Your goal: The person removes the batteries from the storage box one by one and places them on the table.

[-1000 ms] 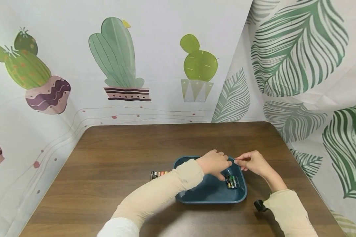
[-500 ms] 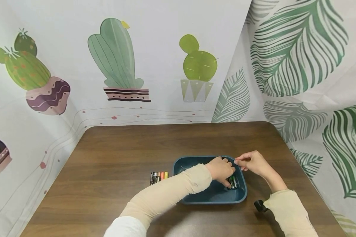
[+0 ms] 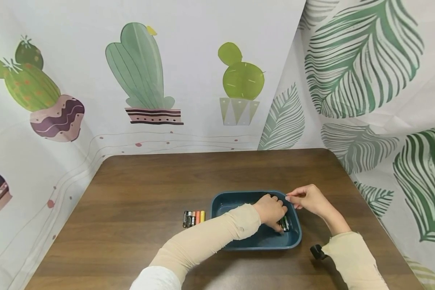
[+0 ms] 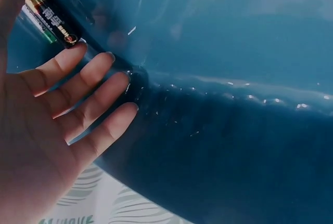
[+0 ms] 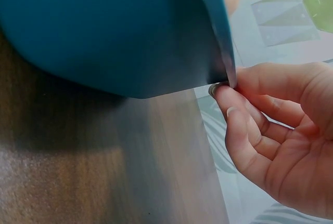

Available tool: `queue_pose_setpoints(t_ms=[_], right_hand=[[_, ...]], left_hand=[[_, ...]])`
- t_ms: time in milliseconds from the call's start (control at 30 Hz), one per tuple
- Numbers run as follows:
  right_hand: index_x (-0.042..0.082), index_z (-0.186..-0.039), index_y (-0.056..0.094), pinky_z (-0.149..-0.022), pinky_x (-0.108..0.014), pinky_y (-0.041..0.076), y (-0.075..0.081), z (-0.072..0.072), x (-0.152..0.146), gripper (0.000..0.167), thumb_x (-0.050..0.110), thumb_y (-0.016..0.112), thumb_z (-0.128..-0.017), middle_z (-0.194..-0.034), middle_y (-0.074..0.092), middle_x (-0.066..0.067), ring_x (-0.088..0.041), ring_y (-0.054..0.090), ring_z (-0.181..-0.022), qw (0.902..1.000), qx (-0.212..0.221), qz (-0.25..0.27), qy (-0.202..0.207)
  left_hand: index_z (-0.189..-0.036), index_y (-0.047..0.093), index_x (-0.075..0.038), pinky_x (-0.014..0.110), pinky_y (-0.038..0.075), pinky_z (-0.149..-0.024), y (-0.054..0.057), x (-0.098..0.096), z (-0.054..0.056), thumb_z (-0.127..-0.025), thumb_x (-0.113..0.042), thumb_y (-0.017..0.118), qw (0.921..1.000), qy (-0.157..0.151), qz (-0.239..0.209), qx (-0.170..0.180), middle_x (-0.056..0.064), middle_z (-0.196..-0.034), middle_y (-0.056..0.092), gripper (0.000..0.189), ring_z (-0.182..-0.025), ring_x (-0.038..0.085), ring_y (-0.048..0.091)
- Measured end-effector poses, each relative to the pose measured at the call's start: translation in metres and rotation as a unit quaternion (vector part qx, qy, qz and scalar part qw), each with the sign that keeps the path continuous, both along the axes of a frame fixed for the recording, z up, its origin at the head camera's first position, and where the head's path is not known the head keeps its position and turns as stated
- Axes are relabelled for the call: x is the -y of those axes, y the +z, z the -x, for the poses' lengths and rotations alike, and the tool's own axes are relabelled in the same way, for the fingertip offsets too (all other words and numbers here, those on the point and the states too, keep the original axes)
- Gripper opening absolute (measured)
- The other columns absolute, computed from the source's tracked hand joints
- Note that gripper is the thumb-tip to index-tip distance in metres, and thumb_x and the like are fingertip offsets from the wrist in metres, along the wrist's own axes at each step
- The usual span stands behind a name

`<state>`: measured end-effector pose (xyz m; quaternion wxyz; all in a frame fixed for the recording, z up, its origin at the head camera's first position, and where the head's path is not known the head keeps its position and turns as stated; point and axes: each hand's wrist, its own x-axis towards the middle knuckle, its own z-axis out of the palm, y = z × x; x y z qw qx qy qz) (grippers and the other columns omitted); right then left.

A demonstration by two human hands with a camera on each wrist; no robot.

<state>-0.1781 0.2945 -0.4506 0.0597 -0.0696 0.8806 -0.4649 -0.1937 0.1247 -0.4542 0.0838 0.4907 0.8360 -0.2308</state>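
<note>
A dark blue tray (image 3: 259,243) sits on the wooden table. Inside its right end, my left hand (image 3: 272,209) reaches down over several batteries (image 3: 284,224), partly covering them. In the left wrist view, thumb and index finger of the left hand (image 4: 67,104) touch opposite ends of a black battery (image 4: 54,18), with the other fingers spread beside it. A green-marked battery (image 4: 39,18) lies alongside. My right hand (image 3: 308,198) pinches the tray's far right corner; in the right wrist view, thumb and fingers of the right hand (image 5: 281,125) grip the rim (image 5: 223,37).
Several batteries (image 3: 193,218) with black, silver, orange and yellow casings lie in a row left of the tray. A black object (image 3: 317,251) is attached at the right sleeve. Behind the table (image 3: 148,173) hangs a cloth with cactus and leaf prints.
My left hand has lowered into the tray and shifted slightly right, onto the batteries there. The row outside is uncovered by the left sleeve. My right hand stays at the rim.
</note>
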Motion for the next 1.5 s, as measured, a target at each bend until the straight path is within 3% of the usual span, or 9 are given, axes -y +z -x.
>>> queue_pose_setpoints(t_ms=[600,1033,1300,1500], right_hand=[[-0.009,-0.096,0.071,-0.057,-0.037,0.054,-0.001,0.0,-0.001,0.016,0.004,0.068,-0.086,-0.081,0.071,-0.014,-0.03,0.065,-0.062,1.0,0.001,0.002,-0.003],[-0.009,-0.096,0.071,-0.058,-0.039,0.055,-0.002,0.001,-0.002,0.016,0.003,0.068,-0.086,-0.079,0.07,-0.013,-0.028,0.064,-0.061,1.0,0.001,-0.001,-0.001],[-0.01,-0.096,0.071,-0.057,-0.037,0.054,-0.003,0.0,-0.002,0.016,0.003,0.069,-0.085,-0.076,0.07,-0.013,-0.031,0.064,-0.061,1.0,-0.001,0.007,0.003],[-0.009,-0.095,0.071,-0.057,-0.035,0.054,-0.003,0.001,-0.001,0.016,0.003,0.069,-0.085,-0.076,0.07,-0.012,-0.028,0.063,-0.06,1.0,0.0,0.003,-0.001]], left_hand=[[-0.136,0.049,-0.029,0.028,0.04,-0.096,0.002,0.002,-0.003,-0.081,-0.072,0.055,0.9998,-0.016,0.013,-0.008,-0.008,-0.129,0.053,0.07,-0.116,0.009,0.049],[-0.133,0.052,-0.027,0.028,0.043,-0.095,0.022,0.02,-0.006,-0.081,-0.071,0.055,0.9992,-0.03,-0.022,-0.012,-0.007,-0.122,0.056,0.068,-0.112,0.011,0.052],[-0.132,0.053,-0.023,0.03,0.043,-0.095,0.031,0.038,0.002,-0.082,-0.069,0.056,0.9972,-0.033,-0.065,-0.017,-0.005,-0.121,0.058,0.069,-0.108,0.012,0.053],[-0.129,0.055,-0.021,0.03,0.045,-0.091,0.047,0.056,0.005,-0.082,-0.067,0.058,0.9935,-0.031,-0.107,-0.024,-0.003,-0.119,0.06,0.066,-0.106,0.013,0.055]])
